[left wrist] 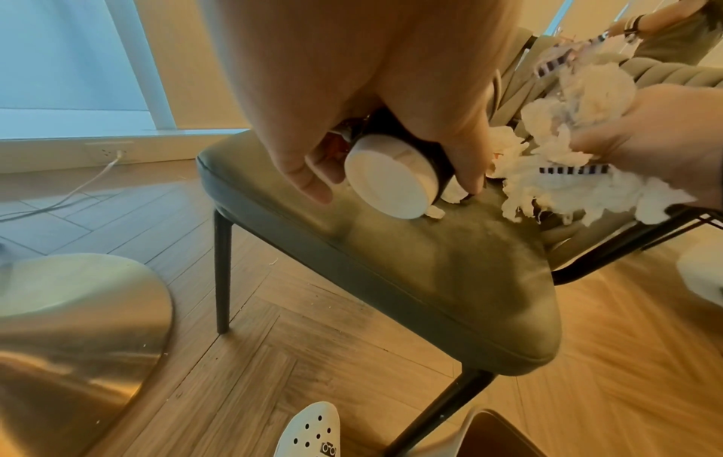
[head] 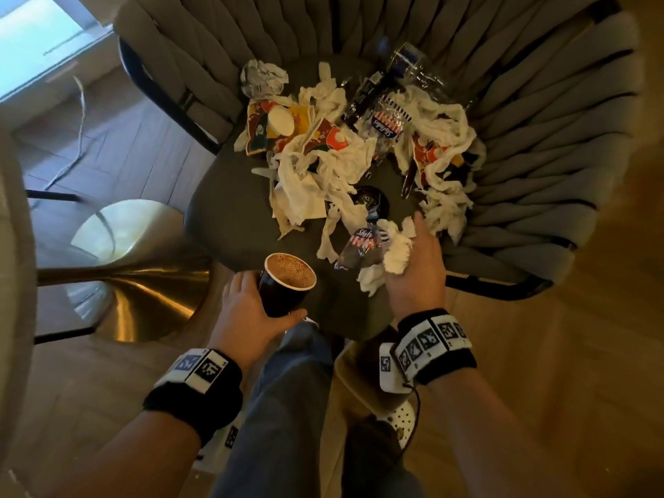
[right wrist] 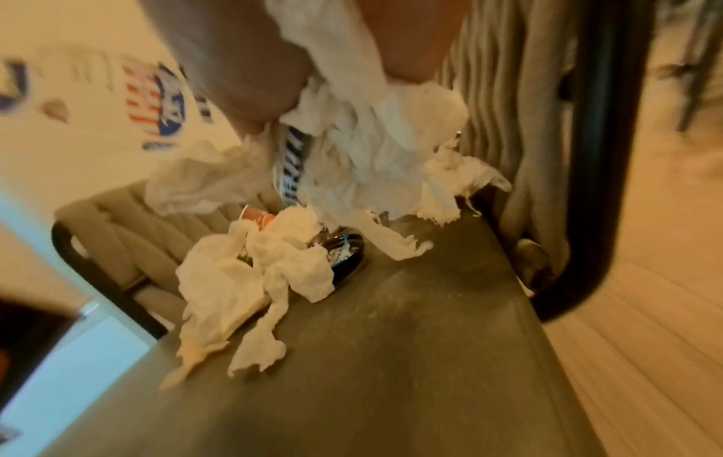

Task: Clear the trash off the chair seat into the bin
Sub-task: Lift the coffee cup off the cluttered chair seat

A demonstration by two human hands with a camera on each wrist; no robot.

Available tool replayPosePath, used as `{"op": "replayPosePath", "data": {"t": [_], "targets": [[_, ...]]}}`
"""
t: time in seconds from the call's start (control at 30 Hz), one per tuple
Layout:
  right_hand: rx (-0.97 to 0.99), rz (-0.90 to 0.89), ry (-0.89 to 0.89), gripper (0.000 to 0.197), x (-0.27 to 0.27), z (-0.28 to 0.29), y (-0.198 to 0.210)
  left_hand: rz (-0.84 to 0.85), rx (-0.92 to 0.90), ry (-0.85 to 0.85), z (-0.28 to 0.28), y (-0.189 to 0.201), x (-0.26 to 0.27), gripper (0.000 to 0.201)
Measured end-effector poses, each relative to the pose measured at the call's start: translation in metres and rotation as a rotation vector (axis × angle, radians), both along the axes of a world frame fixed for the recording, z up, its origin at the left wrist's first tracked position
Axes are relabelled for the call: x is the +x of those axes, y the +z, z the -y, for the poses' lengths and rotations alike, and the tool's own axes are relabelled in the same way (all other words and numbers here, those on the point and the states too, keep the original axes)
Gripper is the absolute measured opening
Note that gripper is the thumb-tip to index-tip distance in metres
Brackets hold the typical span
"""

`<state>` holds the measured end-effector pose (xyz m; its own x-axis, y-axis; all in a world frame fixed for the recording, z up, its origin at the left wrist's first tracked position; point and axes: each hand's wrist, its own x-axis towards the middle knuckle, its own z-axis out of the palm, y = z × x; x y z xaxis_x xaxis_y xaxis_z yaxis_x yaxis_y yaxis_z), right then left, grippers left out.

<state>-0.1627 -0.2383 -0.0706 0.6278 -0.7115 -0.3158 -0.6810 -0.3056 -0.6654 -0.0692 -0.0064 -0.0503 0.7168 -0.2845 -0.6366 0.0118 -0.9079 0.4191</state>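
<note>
Only left wrist view shows the cup's (left wrist: 385,176) white base.

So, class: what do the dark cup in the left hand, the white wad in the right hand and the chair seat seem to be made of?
Dark cup with white base: probably coated paper; thin rolled rim, smooth matte wall.
Crumpled white wad: soft tissue paper; torn, fuzzy edges, limp folds.
Dark grey-green chair seat: looks like leather or faux leather, slightly sheeny, with a piped seam; which one cannot be told.
</note>
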Motion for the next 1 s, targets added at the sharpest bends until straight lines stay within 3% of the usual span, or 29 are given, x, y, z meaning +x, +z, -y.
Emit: {"op": "replayPosePath", "data": {"t": [0.1, 0.2, 0.27, 0.47, 0.6, 0.8, 0.9, 1.0], "targets": [[0.038, -0.189, -0.038, 0.064, -0.019, -0.004, -0.013, 0.04, -0.029, 0.048, -0.004, 0.01, -0.029, 0.092], [0.008, -0.437, 0.185, 0.078, -0.036, -0.009, -0.043, 0.078, -0.069, 0.094, -0.007, 0.012, -0.064, 0.087], [-0.041, -0.425, 0.29, 0.086, -0.042, -0.012, -0.059, 0.12, -0.08, 0.103, -0.01, 0.008, -0.087, 0.086], [-0.015, -0.256, 0.353, 0.048, -0.084, -0.012, -0.049, 0.12, -0.104, 0.175, -0.012, -0.002, -0.148, 0.079], [0.097, -0.236, 0.354, 0.043, -0.151, -0.019, -0.042, -0.001, -0.136, 0.214, -0.001, -0.016, -0.191, 0.07], [0.357, -0.396, 0.274, 0.039, -0.235, -0.036, -0.096, -0.322, -0.067, 0.178, 0.007, -0.094, -0.26, 0.088], [0.362, -0.422, 0.274, 0.038, -0.252, -0.048, -0.148, -0.337, 0.047, 0.105, 0.009, -0.149, -0.277, 0.086], [0.355, -0.565, 0.279, 0.041, -0.252, -0.056, -0.198, -0.363, 0.09, 0.075, 0.014, -0.202, -0.284, 0.08]]}}
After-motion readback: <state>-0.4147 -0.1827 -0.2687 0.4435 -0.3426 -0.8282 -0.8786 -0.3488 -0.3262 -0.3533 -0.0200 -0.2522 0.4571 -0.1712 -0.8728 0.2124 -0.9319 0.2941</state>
